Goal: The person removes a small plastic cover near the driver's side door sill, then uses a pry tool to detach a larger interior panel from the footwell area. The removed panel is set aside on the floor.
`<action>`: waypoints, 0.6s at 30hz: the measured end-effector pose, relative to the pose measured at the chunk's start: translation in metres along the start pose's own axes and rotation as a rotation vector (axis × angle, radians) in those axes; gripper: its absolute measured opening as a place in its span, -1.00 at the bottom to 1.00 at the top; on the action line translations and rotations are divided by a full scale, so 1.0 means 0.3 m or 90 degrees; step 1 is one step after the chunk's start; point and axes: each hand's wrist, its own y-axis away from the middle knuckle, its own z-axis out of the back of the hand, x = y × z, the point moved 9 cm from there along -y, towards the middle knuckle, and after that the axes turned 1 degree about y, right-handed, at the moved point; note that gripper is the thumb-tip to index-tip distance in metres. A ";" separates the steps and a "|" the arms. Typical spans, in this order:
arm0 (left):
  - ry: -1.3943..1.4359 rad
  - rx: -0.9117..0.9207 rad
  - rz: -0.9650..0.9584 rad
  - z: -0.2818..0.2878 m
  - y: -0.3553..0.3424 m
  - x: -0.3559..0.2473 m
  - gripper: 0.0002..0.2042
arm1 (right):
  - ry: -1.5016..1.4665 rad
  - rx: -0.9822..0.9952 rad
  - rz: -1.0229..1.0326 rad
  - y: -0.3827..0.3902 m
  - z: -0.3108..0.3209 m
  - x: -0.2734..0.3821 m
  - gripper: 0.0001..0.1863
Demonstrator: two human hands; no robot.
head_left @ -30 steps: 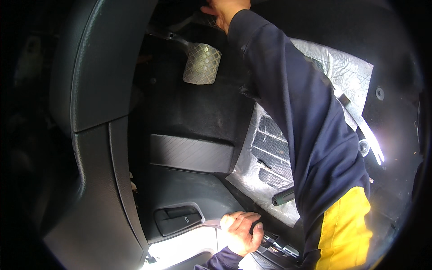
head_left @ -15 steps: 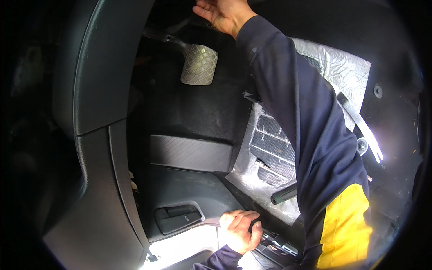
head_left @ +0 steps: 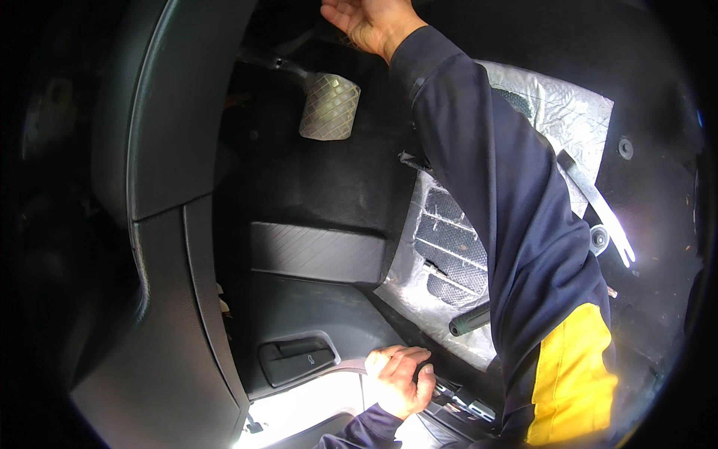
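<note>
My right hand (head_left: 372,24) reaches up past the brake pedal (head_left: 329,107) at the top edge. Its palm faces me, and its visible fingers are loosely stretched and apart; part of the hand lies beyond the picture. I see nothing held in it. At the bottom, my left hand (head_left: 402,380) leans on the dark side trim (head_left: 329,310), fingers bent, thumb apart, holding nothing visible. Silver foil insulation (head_left: 580,112) lies on the footwell floor, partly behind my right arm. A dark green tool handle (head_left: 470,322) rests on it, its other end hidden by my sleeve.
A forked metal pry tool (head_left: 602,209) lies at the right, near a round fastener (head_left: 599,239). A ribbed footrest (head_left: 318,252) sits left of the foil. Below it is a release lever (head_left: 299,361) in the trim. A dark panel (head_left: 168,224) rises along the left.
The view has shifted very slightly. Both hands stay in nearly the same places, with no visible change in what they touch.
</note>
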 end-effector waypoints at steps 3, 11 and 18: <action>-0.007 -0.002 -0.005 0.001 0.001 -0.001 -0.84 | 0.128 -0.075 0.066 0.016 0.010 0.025 -0.81; -0.003 -0.004 -0.004 0.001 0.002 -0.002 -0.84 | 0.118 -0.076 0.038 -0.001 0.022 -0.012 -0.79; -0.014 0.001 -0.006 -0.010 0.015 0.011 -0.83 | 0.043 0.057 -0.106 -0.035 0.019 -0.016 -0.75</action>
